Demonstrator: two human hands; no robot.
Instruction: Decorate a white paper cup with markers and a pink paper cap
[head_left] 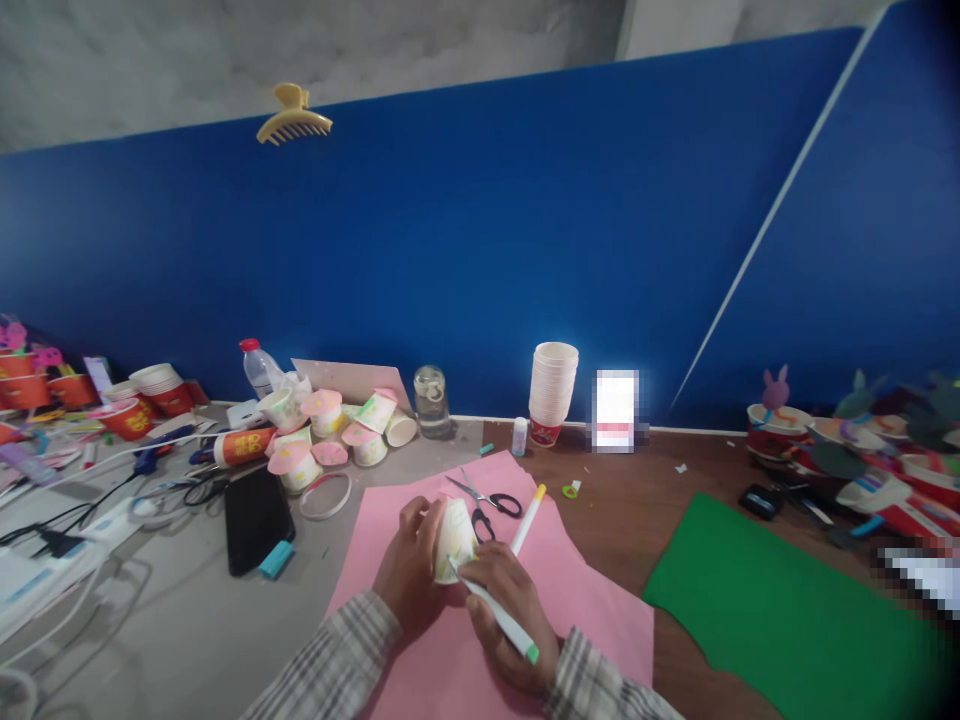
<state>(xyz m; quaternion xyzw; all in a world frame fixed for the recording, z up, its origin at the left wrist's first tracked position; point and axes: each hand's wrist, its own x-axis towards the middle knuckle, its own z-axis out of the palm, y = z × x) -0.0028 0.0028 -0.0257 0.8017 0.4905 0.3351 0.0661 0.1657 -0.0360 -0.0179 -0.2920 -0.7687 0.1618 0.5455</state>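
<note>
Table (pixel 630 530): one, near edge out of frame. Pink paper (pixel 562 580): beneath the cup, lower end cut off. Green sheet (pixel 780 610): three o'clock from the cup, far corner dim. Left hand (pixel 412 555): fingers curled round the cup, some concealed. Right hand (pixel 517 610): fingers gripping a green-ended marker (pixel 506 620). Stacked cups (pixel 553 395): one o'clock. Pixelated white object (pixel 615 410): two o'clock, illegible. Patterned paper cup (pixel 455 535): centre, left side covered; marker tip at its surface, contact uncertain. Scissors (pixel 486 499): one o'clock, partly hidden.
</note>
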